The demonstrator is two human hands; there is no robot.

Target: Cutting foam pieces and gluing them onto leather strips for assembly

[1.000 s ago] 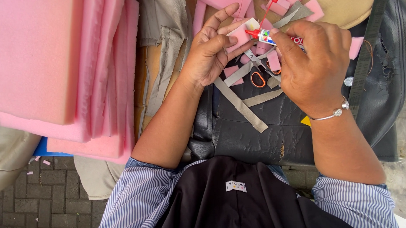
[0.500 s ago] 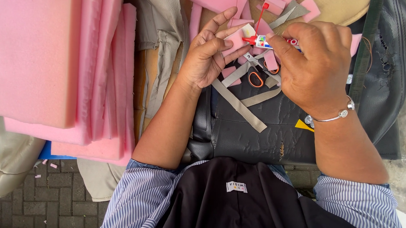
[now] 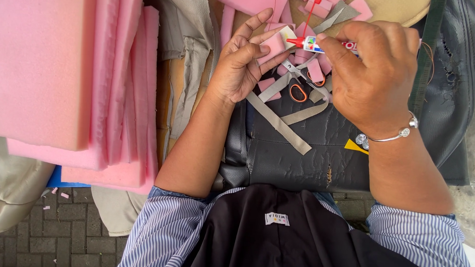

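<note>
My left hand (image 3: 240,64) pinches a small pink foam piece (image 3: 274,46) between fingertips. My right hand (image 3: 371,75) grips a glue tube (image 3: 319,44), its red nozzle touching the foam. Orange-handled scissors (image 3: 298,88) lie just below, between my hands.

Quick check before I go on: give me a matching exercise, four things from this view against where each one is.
Things:
1. glue tube
2. small foam piece
3. scissors
4. foam sheets

Places:
A. stacked at the far left
B. in the left hand
C. on the black seat cover
D. in the right hand

Pairs: 1-D, 2-B, 3-C, 4-A
</note>
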